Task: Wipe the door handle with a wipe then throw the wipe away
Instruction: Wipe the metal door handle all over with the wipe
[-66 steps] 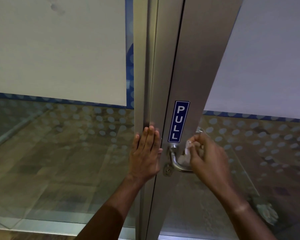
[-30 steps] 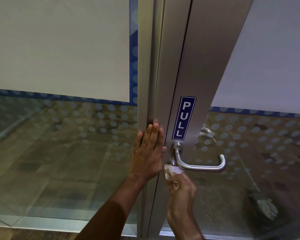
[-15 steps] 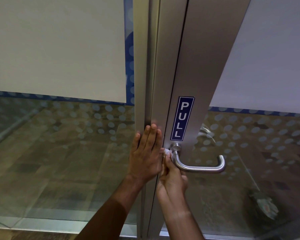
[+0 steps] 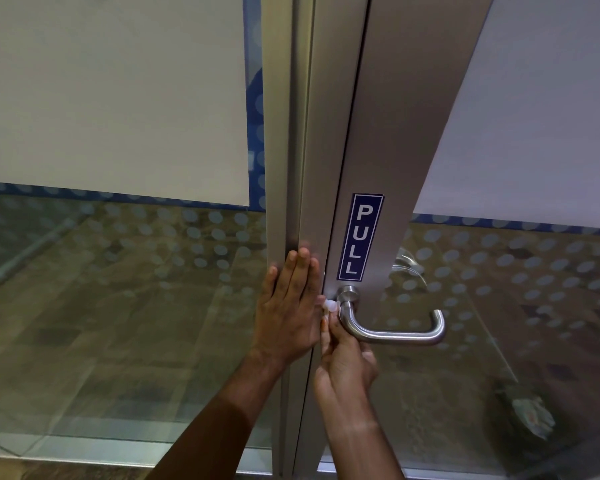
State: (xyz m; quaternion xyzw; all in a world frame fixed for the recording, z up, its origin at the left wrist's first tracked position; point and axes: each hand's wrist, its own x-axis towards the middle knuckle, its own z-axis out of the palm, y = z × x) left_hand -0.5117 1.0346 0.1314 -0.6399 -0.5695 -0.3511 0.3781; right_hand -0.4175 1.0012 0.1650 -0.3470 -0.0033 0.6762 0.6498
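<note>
Pretty tight spot here: the left hand (image 4: 290,306) lies flat, fingers together, on the aluminium door frame (image 4: 302,150) right by the seam, and the right hand (image 4: 347,358) is jammed in just beside it. To the right of that hand the brushed steel lever handle (image 4: 392,332) sticks out with open glass behind it. The right hand's fingertips pinch a small white wipe (image 4: 329,305) against the handle's neck, just under the blue PULL sticker (image 4: 360,237).
</note>
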